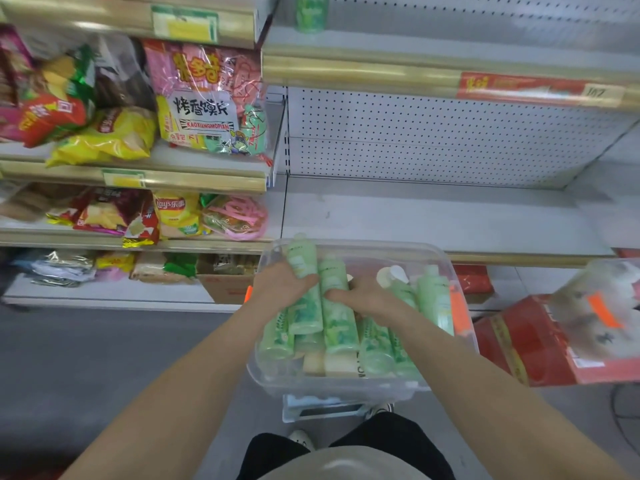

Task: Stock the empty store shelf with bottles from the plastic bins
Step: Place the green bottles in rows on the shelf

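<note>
Green bottles (341,327) in clear bin (332,386), one apiece clasped in left hand (282,285) and right hand (367,296).

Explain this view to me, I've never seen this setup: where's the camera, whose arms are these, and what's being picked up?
There is no machine: a person works with bare hands, and the single picture comes from a wide-angle camera worn on the head, looking forward and down. The left hand grips a green bottle; the right hand curls round the neighbouring green bottle. Both are in a clear plastic bin full of similar bottles, in front of the empty shelf. One more bottle stands on the shelf above. Snack bags fill the shelves to the left.
</note>
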Demonstrator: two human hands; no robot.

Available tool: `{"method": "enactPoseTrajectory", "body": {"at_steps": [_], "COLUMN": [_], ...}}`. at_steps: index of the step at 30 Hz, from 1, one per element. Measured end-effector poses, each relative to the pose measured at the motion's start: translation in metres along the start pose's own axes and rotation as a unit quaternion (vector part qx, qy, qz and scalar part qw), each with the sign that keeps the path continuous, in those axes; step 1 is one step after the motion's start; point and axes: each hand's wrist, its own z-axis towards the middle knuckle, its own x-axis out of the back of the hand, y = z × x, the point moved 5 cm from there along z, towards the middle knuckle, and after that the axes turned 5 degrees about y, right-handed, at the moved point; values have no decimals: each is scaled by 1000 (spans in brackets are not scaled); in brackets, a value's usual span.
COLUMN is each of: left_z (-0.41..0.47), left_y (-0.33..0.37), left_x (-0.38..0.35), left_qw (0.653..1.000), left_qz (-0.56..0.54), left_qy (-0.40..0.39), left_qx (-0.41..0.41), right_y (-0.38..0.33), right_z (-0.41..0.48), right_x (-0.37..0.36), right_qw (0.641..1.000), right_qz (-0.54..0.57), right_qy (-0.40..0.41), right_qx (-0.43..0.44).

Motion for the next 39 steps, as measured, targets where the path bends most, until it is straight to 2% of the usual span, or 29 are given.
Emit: {"method": "enactPoseTrajectory", "body": {"at_steps": [3, 7, 11, 17, 25, 33, 39], "left_z": [-3, -8, -15, -22, -9, 37, 78], "left_y": [2, 1, 16, 71, 155, 214, 243], "left_x": [1, 8, 25, 93, 208, 272, 283], "left_qw": [1000, 996, 990, 975, 934, 904, 903], "left_qz": [-21, -91, -132, -156, -203, -266, -269], "left_qy": [-13, -12, -17, 61, 169, 253, 278], "left_qx": [6, -4, -53, -142, -242, -221, -186], "right_y": [1, -14, -48, -132, -254, -328, -353], "right_z": [-8, -16, -24, -40, -50, 5, 68], "right_x": [9, 44, 92, 168, 257, 318, 336], "right_qw": [1000, 994, 982, 952, 912, 890, 885], "right_qz": [21, 3, 16, -4, -20, 9, -18], "right_qy": [12, 88, 148, 203, 239, 292, 312], "right_qx": [14, 64, 119, 227, 332, 350, 345]}}
